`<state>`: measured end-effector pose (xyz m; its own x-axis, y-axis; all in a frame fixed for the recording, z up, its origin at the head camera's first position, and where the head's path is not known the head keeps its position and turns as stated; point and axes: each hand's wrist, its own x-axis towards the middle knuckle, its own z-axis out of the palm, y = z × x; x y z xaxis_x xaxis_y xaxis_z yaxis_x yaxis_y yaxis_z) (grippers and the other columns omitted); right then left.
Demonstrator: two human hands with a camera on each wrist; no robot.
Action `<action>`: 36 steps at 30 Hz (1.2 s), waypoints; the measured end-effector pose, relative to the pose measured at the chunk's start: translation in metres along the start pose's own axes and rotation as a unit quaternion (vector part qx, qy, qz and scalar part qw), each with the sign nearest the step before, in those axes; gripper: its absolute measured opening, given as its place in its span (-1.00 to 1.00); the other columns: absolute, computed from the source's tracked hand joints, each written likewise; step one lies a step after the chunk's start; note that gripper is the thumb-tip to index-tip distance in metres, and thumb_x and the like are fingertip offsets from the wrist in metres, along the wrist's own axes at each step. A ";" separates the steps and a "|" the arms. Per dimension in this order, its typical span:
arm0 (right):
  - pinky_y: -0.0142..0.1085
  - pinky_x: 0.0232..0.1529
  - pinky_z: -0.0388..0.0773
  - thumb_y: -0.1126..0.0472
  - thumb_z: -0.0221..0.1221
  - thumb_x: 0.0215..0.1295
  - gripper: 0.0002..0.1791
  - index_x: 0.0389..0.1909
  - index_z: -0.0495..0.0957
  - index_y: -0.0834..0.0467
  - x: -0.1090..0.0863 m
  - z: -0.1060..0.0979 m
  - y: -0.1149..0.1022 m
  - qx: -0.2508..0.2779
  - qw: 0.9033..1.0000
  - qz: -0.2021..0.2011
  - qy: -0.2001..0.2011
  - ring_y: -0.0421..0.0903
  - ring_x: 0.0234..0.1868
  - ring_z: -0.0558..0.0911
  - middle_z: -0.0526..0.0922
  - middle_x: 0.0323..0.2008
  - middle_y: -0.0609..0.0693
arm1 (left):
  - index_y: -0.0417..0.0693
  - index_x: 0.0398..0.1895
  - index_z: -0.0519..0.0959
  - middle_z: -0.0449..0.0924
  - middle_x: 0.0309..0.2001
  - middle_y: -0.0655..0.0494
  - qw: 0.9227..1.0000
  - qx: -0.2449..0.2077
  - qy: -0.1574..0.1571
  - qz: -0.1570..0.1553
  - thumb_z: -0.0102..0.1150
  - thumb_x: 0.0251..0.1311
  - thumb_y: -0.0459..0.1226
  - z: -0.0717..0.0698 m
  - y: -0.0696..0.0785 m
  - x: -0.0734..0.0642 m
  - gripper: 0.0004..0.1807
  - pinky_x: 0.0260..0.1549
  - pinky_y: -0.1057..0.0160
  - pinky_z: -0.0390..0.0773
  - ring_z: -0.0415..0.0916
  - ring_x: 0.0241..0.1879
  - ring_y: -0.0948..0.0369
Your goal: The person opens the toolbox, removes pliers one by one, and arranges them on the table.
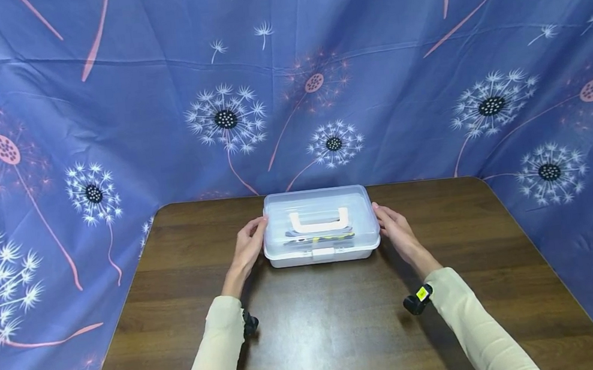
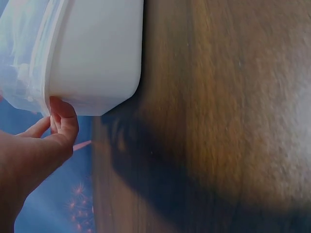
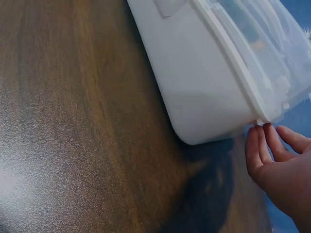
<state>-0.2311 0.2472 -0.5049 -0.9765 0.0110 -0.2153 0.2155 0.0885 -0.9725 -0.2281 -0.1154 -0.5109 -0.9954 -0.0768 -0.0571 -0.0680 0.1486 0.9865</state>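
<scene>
A white plastic storage box (image 1: 289, 262) with a clear lid (image 1: 277, 211) sits near the back edge of the table. The lid is down, with a white carry handle (image 1: 320, 227) on top and a latch (image 1: 323, 254) at the front. My left hand (image 1: 249, 244) grips the box's left end, fingers curled beneath the rim (image 2: 48, 73) and thumb against the lid side. At the opposite end my right hand (image 1: 398, 231) holds the same rim by the fingertips (image 3: 268, 128). Flat items with yellow and dark parts (image 1: 329, 237) show blurred through the lid.
The brown wooden table (image 1: 311, 328) extends around the box on both sides and in front. A blue cloth with dandelion prints (image 1: 388, 79) hangs right behind the table's back edge and along both sides. Dark wrist devices (image 1: 418, 300) sit at my sleeves.
</scene>
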 end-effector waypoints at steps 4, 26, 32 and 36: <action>-0.24 0.25 0.37 -0.25 -0.05 0.56 -0.17 0.58 0.13 0.26 -0.001 -0.001 -0.002 -0.001 1.000 -0.010 0.004 0.03 0.33 0.40 0.36 0.41 0.28 | -0.19 0.29 0.56 0.55 0.00 -0.09 1.000 -0.010 -0.009 -0.011 0.12 0.47 0.01 0.004 0.002 0.002 -0.45 -0.21 0.31 0.49 0.46 -0.17 0.17; -0.28 0.10 0.48 -0.17 0.01 0.55 -0.21 0.56 0.17 0.25 0.012 0.002 -0.009 -0.029 0.999 -0.019 -0.014 0.06 0.31 0.41 0.35 0.42 0.24 | -0.21 0.39 0.45 0.47 0.31 -0.17 0.999 -0.002 -0.012 -0.050 0.13 0.39 0.16 0.011 0.013 0.021 -0.26 0.34 0.02 0.32 0.38 0.28 0.00; -0.37 -0.05 0.56 -0.13 0.01 0.55 -0.22 0.55 0.15 0.31 0.017 -0.001 -0.008 -0.023 0.999 -0.017 -0.023 0.03 0.23 0.45 0.36 0.40 0.29 | -0.23 0.40 0.43 0.47 0.31 -0.18 0.998 -0.015 -0.022 -0.055 0.17 0.38 0.16 0.011 0.011 0.022 -0.24 0.33 0.03 0.34 0.39 0.28 0.01; -0.38 -0.09 0.58 -0.13 0.01 0.55 -0.20 0.55 0.14 0.33 0.016 -0.003 -0.008 -0.027 0.999 -0.017 -0.026 -0.01 0.17 0.48 0.35 0.39 0.31 | -0.23 0.40 0.42 0.47 0.29 -0.18 0.998 -0.020 -0.025 -0.058 0.17 0.38 0.16 0.012 0.011 0.021 -0.23 0.31 0.04 0.36 0.39 0.24 0.02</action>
<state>-0.2483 0.2501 -0.5004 -0.9811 -0.0456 -0.1879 0.1799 0.1417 -0.9734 -0.2502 -0.1038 -0.5030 -0.9831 -0.0410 -0.1786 -0.1820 0.1023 0.9780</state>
